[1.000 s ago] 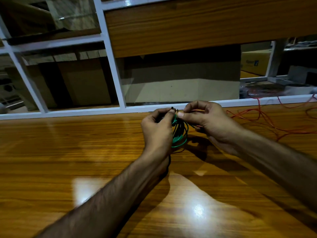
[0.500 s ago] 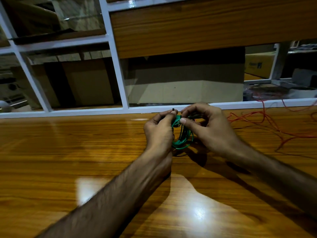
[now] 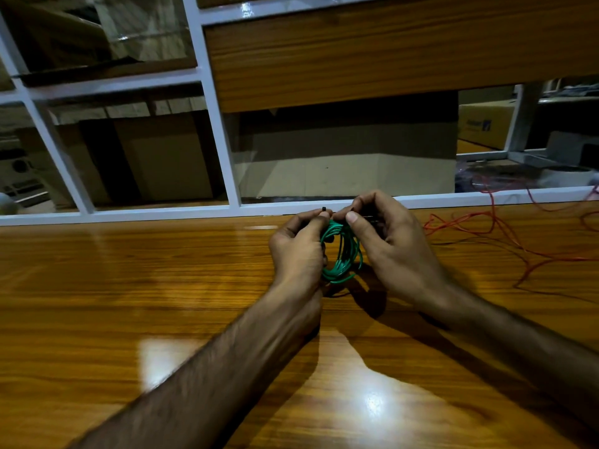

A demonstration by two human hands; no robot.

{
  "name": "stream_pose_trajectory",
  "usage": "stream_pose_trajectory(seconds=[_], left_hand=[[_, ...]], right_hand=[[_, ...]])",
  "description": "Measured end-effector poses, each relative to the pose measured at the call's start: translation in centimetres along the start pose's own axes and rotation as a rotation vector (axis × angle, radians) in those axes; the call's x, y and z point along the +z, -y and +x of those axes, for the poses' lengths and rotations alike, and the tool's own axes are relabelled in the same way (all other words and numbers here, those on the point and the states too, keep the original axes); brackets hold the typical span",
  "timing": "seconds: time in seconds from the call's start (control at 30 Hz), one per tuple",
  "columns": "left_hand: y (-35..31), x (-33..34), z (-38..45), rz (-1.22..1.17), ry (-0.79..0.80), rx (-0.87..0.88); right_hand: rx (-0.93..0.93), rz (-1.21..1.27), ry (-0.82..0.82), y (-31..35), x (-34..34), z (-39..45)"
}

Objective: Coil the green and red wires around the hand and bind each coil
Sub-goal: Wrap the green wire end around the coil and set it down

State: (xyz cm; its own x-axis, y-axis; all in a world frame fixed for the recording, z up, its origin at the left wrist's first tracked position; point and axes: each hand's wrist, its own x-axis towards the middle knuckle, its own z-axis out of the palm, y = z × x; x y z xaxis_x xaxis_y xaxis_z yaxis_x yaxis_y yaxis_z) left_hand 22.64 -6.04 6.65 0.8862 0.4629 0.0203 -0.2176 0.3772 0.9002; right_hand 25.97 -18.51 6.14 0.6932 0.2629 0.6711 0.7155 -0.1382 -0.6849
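A small coil of green wire (image 3: 343, 257) hangs between my two hands just above the wooden table (image 3: 129, 303). My left hand (image 3: 298, 251) pinches the top of the coil, where a thin black tie end (image 3: 323, 209) sticks up above its fingertips. My right hand (image 3: 392, 244) pinches the same top part from the right with thumb and forefinger. The red wire (image 3: 505, 234) lies loose and tangled on the table at the far right, apart from both hands.
A white-framed glass partition (image 3: 227, 209) runs along the table's far edge, with a wooden panel (image 3: 389, 50) above it. Cardboard boxes (image 3: 343, 163) stand behind the glass. The red wire trails over the partition frame at the right.
My right hand has closed in toward the left hand at the top of the green coil. The coil hangs more upright between the hands.
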Motion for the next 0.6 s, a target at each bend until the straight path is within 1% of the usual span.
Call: stream_pose_trajectory(seconds=[0.13,0.33,0.4,0.53,0.6], left_hand=[[0.1,-0.1,0.1,0.001,-0.006,0.013],[0.4,0.1,-0.1,0.027,0.025,0.011],[0.4,0.1,-0.3,0.011,0.037,-0.007],[0.2,0.5,-0.8,-0.107,0.056,-0.039],[0.5,0.6,-0.8,-0.093,0.056,-0.036]], right_hand=[[-0.012,-0.01,-0.061,0.2,0.8,-0.4],[-0.009,-0.046,-0.039,-0.3,0.9,0.0],[-0.002,-0.034,-0.055,-0.5,1.1,-0.1],[0.084,0.056,-0.13,-0.5,1.5,-0.2],[0.124,0.09,-0.181,-0.6,1.7,-0.2]])
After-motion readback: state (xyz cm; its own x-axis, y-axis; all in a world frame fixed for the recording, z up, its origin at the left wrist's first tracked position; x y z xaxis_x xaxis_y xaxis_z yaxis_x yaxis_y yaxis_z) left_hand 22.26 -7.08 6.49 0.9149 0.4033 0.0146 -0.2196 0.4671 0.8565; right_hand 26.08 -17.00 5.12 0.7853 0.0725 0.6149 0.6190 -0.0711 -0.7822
